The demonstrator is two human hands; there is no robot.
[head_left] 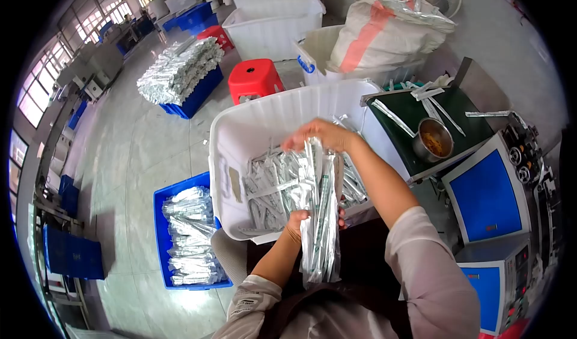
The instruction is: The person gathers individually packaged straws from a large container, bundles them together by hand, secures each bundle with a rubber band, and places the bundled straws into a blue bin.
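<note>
Silvery bundle: centre of frame, before the white tub.
Left hand: wrapped round my bundle's middle.
Right hand: bent over the top, blurred; grip I cannot tell.
Top ends: I'd keep them even, holding snugly.

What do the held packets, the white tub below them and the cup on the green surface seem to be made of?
Held packets: probably foil or metallised film; bright, creased shine.
White tub: likely moulded plastic; smooth, rounded rim.
Cup: apparently metal, perhaps steel; grey, reflective wall.
</note>
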